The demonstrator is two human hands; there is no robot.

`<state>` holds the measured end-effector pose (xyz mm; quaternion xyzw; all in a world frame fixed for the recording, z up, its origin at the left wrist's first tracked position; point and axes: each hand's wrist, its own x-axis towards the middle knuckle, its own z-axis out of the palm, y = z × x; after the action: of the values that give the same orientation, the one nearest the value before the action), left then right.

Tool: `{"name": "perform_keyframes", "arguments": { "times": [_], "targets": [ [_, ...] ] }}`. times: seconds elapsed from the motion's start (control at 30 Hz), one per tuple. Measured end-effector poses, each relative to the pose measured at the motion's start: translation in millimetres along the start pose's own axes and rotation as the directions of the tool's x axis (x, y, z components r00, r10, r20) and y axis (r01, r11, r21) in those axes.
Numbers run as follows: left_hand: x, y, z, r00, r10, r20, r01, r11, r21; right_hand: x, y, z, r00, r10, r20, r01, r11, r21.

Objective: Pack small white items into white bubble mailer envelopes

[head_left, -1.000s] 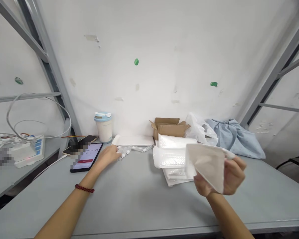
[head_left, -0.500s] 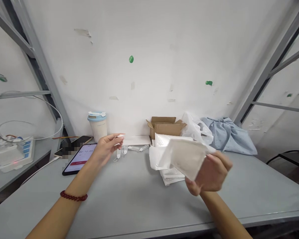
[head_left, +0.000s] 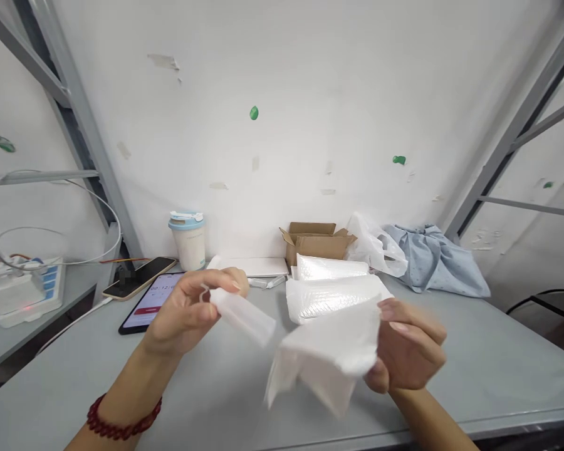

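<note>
My left hand [head_left: 188, 313] pinches a small white plastic tube [head_left: 242, 316] with a thin loop at its near end, held above the grey table [head_left: 216, 388]. My right hand [head_left: 407, 351] grips a white bubble mailer [head_left: 329, 357] by its right edge, its open mouth facing left toward the tube. The tube's tip is just short of the mailer. A stack of more white bubble mailers [head_left: 331, 291] lies on the table behind my hands. A few more small white tubes [head_left: 266, 283] lie near the wall.
Two phones [head_left: 143, 291] lie at the left, with a lidded cup [head_left: 188, 240] behind them. A power strip [head_left: 23, 285] with cables sits far left. An open cardboard box [head_left: 317, 241], a plastic bag [head_left: 376, 244] and blue cloth [head_left: 435, 260] line the wall.
My left hand picked a white tube from the pile near the wall and brought it toward me. My right hand lowered the mailer and turned its opening toward the tube.
</note>
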<state>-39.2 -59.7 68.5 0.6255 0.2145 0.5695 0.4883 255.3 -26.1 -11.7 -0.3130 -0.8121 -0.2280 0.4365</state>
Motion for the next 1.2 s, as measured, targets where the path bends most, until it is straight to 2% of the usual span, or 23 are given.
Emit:
{"name": "perform_keyframes", "arguments": {
  "times": [0.07,0.13,0.2,0.27,0.33,0.4,0.5,0.53,0.63,0.7,0.77,0.87,0.97,1.03,1.07,1.13,1.2],
  "targets": [
    [-7.5,0.4,12.3,0.999,0.026,0.044,-0.030,0.995,0.095,10.6,-5.0,10.8,0.998,-0.037,0.058,0.037,0.999,-0.004],
    [-12.6,-2.5,28.1,0.998,0.045,0.041,-0.053,0.969,0.241,19.9,-12.1,24.0,0.989,-0.071,0.131,0.071,0.997,0.000],
    [-14.7,-8.0,41.2,0.995,0.098,-0.010,-0.085,0.909,0.407,23.9,-19.3,37.2,0.970,-0.112,0.215,0.112,0.994,0.015],
    [-15.9,-14.6,45.6,0.978,0.181,-0.101,-0.103,0.846,0.522,23.0,-24.9,47.8,0.942,-0.176,0.284,0.171,0.984,0.046],
    [-19.1,-20.5,40.0,0.956,0.210,-0.205,-0.052,0.808,0.587,21.3,-28.5,53.4,0.921,-0.229,0.316,0.213,0.973,0.084],
    [-25.4,-24.4,28.8,0.943,0.172,-0.284,0.041,0.788,0.614,22.7,-31.6,51.9,0.919,-0.241,0.313,0.215,0.970,0.116],
    [-36.5,-26.6,13.4,0.934,0.107,-0.341,0.140,0.769,0.624,32.8,-41.1,35.3,0.926,-0.237,0.293,0.183,0.962,0.201],
    [-39.5,-26.7,9.9,0.930,0.089,-0.356,0.164,0.767,0.621,36.8,-46.3,26.9,0.916,-0.257,0.309,0.179,0.949,0.261],
    [-44.7,-25.6,3.7,0.914,0.052,-0.402,0.217,0.775,0.594,42.3,-65.9,1.2,0.804,-0.363,0.470,0.152,0.891,0.429],
    [-45.3,-24.3,1.3,0.903,0.037,-0.429,0.237,0.788,0.568,37.1,-78.2,-10.1,0.729,-0.401,0.554,0.159,0.887,0.433],
    [-44.8,-23.6,0.0,0.895,0.027,-0.446,0.248,0.801,0.545,26.4,-87.1,-13.8,0.675,-0.428,0.601,0.197,0.889,0.413],
    [-43.2,-25.1,-1.0,0.888,0.002,-0.460,0.269,0.809,0.523,11.0,-93.1,-9.0,0.612,-0.415,0.673,0.216,0.906,0.363],
    [-41.0,-28.1,-3.6,0.867,-0.003,-0.499,0.290,0.817,0.498,8.1,-93.4,-5.2,0.579,-0.398,0.712,0.193,0.915,0.355],
    [-38.4,-28.7,-7.3,0.841,0.017,-0.541,0.272,0.851,0.450,13.0,-90.7,-8.7,0.606,-0.393,0.692,0.198,0.917,0.347],
    [-36.5,-28.1,-9.5,0.825,0.031,-0.565,0.251,0.875,0.414,16.6,-87.9,-12.3,0.642,-0.384,0.664,0.204,0.920,0.335],
    [-31.7,-25.0,-13.2,0.794,0.050,-0.606,0.195,0.923,0.331,23.5,-78.1,-21.3,0.757,-0.351,0.550,0.209,0.929,0.306],
    [-26.3,-20.3,-14.9,0.767,0.051,-0.639,0.150,0.955,0.256,27.2,-62.4,-29.9,0.883,-0.291,0.369,0.191,0.940,0.284]
  ]
}}
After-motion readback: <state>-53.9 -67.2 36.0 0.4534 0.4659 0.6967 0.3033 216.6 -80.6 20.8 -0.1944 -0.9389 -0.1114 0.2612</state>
